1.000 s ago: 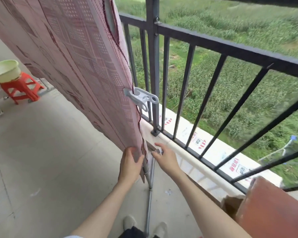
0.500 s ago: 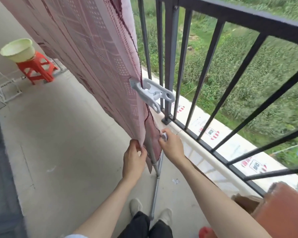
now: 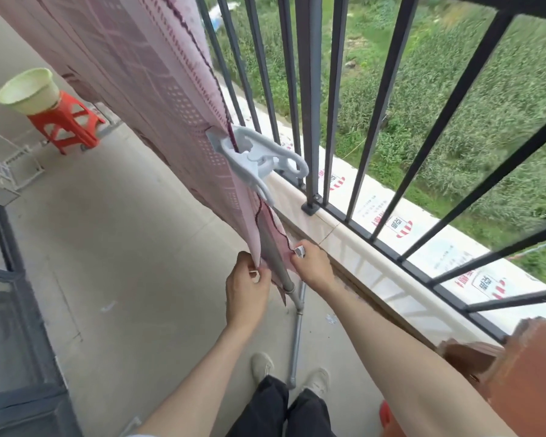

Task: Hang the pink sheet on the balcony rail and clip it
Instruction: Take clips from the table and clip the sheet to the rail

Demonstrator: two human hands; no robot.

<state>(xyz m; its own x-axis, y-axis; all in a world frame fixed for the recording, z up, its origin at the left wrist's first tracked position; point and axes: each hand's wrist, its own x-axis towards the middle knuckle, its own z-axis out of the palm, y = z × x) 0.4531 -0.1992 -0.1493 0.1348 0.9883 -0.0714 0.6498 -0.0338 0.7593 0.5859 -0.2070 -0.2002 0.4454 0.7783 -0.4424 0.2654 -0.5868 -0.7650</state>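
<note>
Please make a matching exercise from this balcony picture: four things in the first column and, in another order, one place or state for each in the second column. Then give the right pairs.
1. pink sheet
2. white clip
3. basin
4. right hand

A. on the orange stool
B. pinches the sheet's lower corner
C. hangs over a grey pole
D. clamped on the sheet's edge

Pairs: 1-C, 2-D, 3-A, 4-B
</note>
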